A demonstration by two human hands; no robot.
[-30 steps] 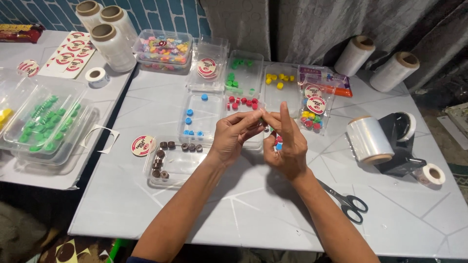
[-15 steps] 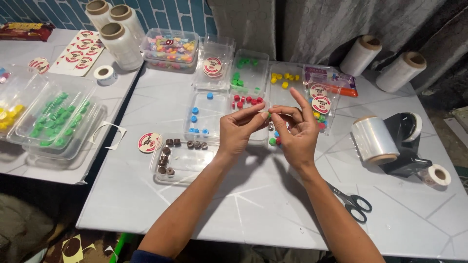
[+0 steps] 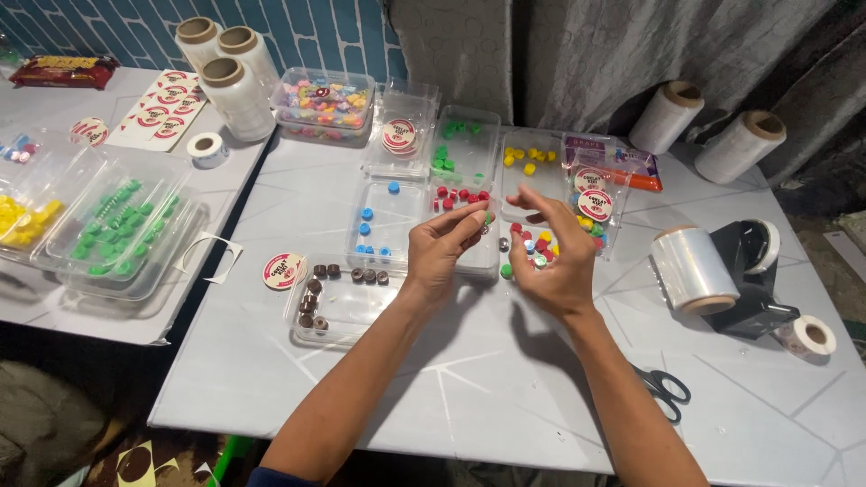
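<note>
Both hands are raised above the white table (image 3: 505,361), close together but apart. Left hand (image 3: 442,248): fingers curled, thumb and forefinger pinched narrow at a small green piece (image 3: 487,218) at the fingertips. Whether it is truly gripped I cannot tell; it is very small. Right hand (image 3: 555,257): fingers half spread, loosely cupped, palm down, over a clear tray of mixed pieces (image 3: 532,243) in red, yellow, green and blue. Cannot tell if it holds anything.

Trays around the hands, all clear plastic:
- blue pieces (image 3: 368,230), just left of the left hand
- red pieces (image 3: 456,194), behind the left hand
- green pieces (image 3: 456,144), further back
- yellow pieces (image 3: 528,158), behind the right hand
- brown pieces (image 3: 325,289), near the left forearm, by a round sticker (image 3: 282,271) lying on the table

Back of table: a lidded box of assorted colours (image 3: 323,101), 3 rolls of clear film (image 3: 236,86) at the back left, 2 more rolls (image 3: 704,131) at the back right. Right side: a large film roll (image 3: 693,269) beside a black tape dispenser (image 3: 753,280), and a small tape roll (image 3: 809,335). Scissors (image 3: 663,388) lie close to the right forearm.

Left adjoining table: stacked trays holding green pieces (image 3: 108,230) and yellow ones (image 3: 18,216), a sticker sheet (image 3: 158,108), and a tape roll (image 3: 207,149).
</note>
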